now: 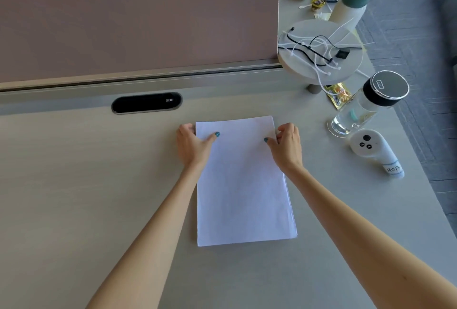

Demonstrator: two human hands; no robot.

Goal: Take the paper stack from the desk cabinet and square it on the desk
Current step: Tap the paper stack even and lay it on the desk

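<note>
A white paper stack [243, 185] lies flat on the pale wooden desk [86, 185], its long side running away from me. My left hand [194, 145] grips the stack's far left edge, thumb on top and fingers curled around the side. On the far right edge, my right hand [286, 146] holds the stack the same way. The sheets fan out slightly along the near right edge. The desk cabinet is out of view.
A pink partition [138, 24] runs along the desk's back, with a black cable slot [147, 102] below it. To the right stand a clear bottle with a black lid [366, 108], a white controller [373, 151], a small round stand with cables [319, 54] and a green-capped flask [351, 4].
</note>
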